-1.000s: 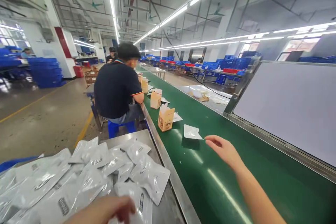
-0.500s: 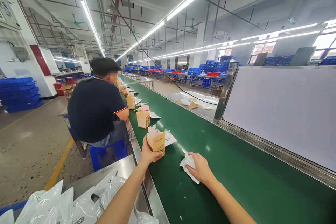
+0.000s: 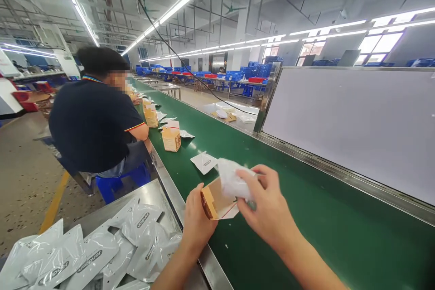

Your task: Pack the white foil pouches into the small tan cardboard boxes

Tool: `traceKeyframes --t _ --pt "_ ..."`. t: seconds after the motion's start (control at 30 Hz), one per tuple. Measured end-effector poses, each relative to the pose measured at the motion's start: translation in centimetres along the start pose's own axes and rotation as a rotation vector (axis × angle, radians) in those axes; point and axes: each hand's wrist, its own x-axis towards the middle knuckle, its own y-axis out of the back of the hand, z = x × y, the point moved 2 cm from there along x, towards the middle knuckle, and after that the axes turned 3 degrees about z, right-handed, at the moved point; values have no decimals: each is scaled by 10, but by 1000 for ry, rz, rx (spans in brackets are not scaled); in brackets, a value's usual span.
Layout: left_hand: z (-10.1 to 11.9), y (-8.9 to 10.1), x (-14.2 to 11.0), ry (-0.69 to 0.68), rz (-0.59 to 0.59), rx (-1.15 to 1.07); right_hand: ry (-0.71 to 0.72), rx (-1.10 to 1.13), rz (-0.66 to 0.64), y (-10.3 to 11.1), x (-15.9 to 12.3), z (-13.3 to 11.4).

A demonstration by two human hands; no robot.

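**Carton and pouch over the belt's near edge**

Left hand grips one tan cardboard carton, tipped, flaps open. Right hand pinches one crinkled white pouch at the carton's mouth. Both above green conveyor belt. One flat pouch and two upright cartons lie farther along.

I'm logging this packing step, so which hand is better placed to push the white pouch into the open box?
Probably the right hand: it already pinches the small white plastic pouch at the open tan cardboard box's mouth, while the left hand grips the box.
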Motion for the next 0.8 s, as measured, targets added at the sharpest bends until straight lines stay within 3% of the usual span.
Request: traceKeyframes --t 0.07,0.13,0.23,0.37,0.43,0.6,0.67,0.8 --pt "3 2 -8 0 30 68 102 -29 -174 3 -13 -11" --pt "4 5 -13 9 80 120 193 -56 -243 10 -24 -11" --pt "6 5 -20 -5 121 146 299 -67 -191 25 -33 -7" --pt "11 -3 -29 38 64 99 304 -36 -34 50 -34 -9" --pt "15 -5 -33 11 61 97 270 -54 -81 57 -35 -10" --pt "29 -5 -37 -288 149 160 183 -118 -501 46 -51 -7" --pt "34 -6 -40 -377 172 203 82 -132 -544 33 -58 -7" --pt "40 -12 -46 -395 147 199 -243 -144 -513 7 -65 -9"
